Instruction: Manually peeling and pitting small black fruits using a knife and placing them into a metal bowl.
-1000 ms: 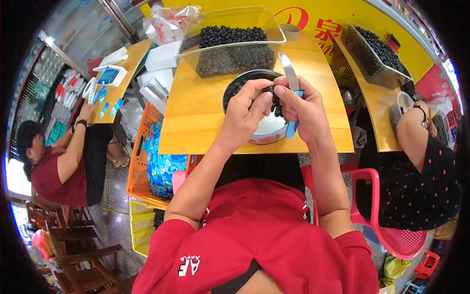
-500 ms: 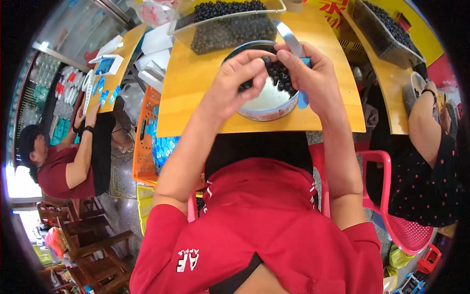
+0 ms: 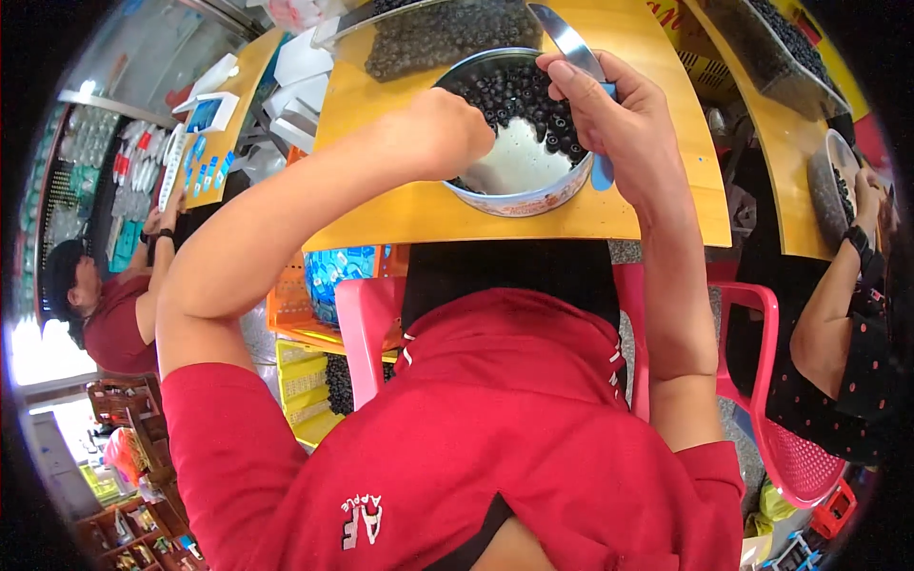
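Note:
A round metal tin [image 3: 519, 203] with a white bottom stands before me on the wooden table, and small black round parts [image 3: 514, 95] with holes lie heaped in it. My right hand [image 3: 614, 109] is closed around a knife [image 3: 564, 36] at the tin's right rim. Its broad steel blade points up and away, and the end of its blue handle shows below the fingers. At the tin's left side my left hand [image 3: 443, 133] is curled over the rim, knuckles up. Its fingertips are hidden, so what they hold cannot be made out.
Behind the tin stands a clear plastic box [image 3: 447, 43] full of black parts. An orange crate [image 3: 290, 295] with blue pieces and a yellow crate [image 3: 303, 385] sit below at left. Co-workers [image 3: 119, 305] work at tables on both sides. A pink chair [image 3: 800, 457] is at right.
My left hand has left the right hand and moved left to the tin's rim, its elbow swinging outward. The right hand still holds the knife. More of the tin's inside shows.

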The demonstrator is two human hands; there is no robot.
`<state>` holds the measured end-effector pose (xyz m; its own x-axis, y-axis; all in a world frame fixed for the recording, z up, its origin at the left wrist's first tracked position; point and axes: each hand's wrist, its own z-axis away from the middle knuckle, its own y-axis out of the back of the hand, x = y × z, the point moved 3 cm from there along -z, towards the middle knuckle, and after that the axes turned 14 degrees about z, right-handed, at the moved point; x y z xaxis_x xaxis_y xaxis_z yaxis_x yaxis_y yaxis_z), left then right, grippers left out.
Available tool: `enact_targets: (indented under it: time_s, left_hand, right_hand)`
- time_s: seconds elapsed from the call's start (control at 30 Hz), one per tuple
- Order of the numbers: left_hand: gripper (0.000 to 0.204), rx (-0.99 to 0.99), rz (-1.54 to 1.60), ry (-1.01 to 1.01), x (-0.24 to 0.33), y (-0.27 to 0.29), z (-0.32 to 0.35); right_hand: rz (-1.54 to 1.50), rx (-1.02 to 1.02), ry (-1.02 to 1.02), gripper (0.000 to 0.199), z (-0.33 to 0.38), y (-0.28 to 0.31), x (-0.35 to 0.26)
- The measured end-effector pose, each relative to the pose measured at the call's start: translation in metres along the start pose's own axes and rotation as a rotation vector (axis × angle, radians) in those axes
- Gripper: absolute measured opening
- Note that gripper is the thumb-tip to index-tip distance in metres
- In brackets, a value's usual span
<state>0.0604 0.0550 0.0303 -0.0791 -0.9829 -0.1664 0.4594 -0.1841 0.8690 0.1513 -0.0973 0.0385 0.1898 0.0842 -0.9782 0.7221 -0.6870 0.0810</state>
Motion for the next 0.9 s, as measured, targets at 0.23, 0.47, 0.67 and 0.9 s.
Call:
enact_targets:
  time_s: [0.23, 0.47, 0.67, 0.9]
  left_hand:
    - [0.017, -0.117, 0.165, -0.015, 0.0, 0.004, -0.02]
    - [0.014, -0.051, 0.398, -0.13, -0.023, 0.031, -0.003]
    - [0.017, -0.278, 0.006, -0.03, -0.004, 0.005, -0.006]
    - [0.01, 0.175, 0.431, -0.081, -0.006, 0.028, -0.02]
  right_hand:
    - [0.043, -0.018, -0.007, 0.025, 0.001, 0.0, 0.003]
    - [0.057, -0.006, 0.036, 0.025, -0.001, 0.005, 0.005]
    - [0.042, -0.02, 0.012, 0.026, 0.002, 0.002, 0.001]
    - [0.031, 0.01, -0.027, 0.027, 0.001, 0.009, 0.004]
